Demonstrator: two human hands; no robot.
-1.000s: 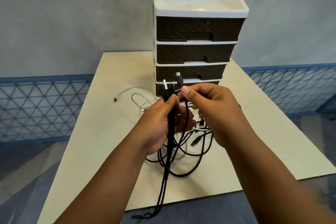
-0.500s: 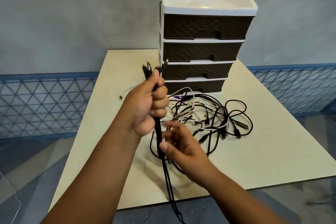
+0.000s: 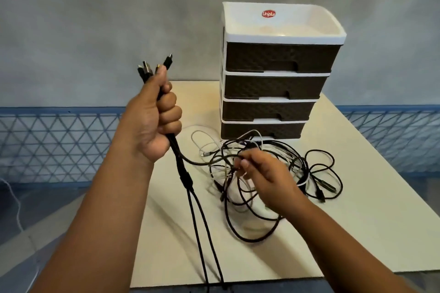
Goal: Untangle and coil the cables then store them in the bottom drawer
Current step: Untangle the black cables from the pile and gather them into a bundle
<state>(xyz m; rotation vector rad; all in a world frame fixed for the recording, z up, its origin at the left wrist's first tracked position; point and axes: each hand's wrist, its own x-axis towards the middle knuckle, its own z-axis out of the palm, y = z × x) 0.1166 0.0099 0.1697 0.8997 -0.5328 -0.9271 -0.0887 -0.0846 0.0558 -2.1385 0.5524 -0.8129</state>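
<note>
Several black cable ends (image 3: 154, 69) stick up out of the left hand (image 3: 152, 119), which is raised to the left of the drawer unit (image 3: 278, 74), fist closed tight around the bundle, thumb up along it. Below the fist the held cables (image 3: 197, 216) hang past the near edge of the tabletop (image 3: 357, 233), and one strand curves right into the tangled pile (image 3: 273, 173). That pile, black and white leads mixed, lies on the tabletop just in front of the bottom drawer (image 3: 262, 129), which is shut, as are the three above it.

The right hand (image 3: 264, 178) is low over the pile, palm down, its fingers (image 3: 242, 164) pinched on a thin black strand at the pile's near-left side.

Risks, as I judge them: lifting the left hand further while that strand is looped through the others could cinch a knot instead of freeing it. It could also drag the whole pile toward the edge. The dangling lengths could catch on the table edge. A plug might snag another loop as it comes through.
</note>
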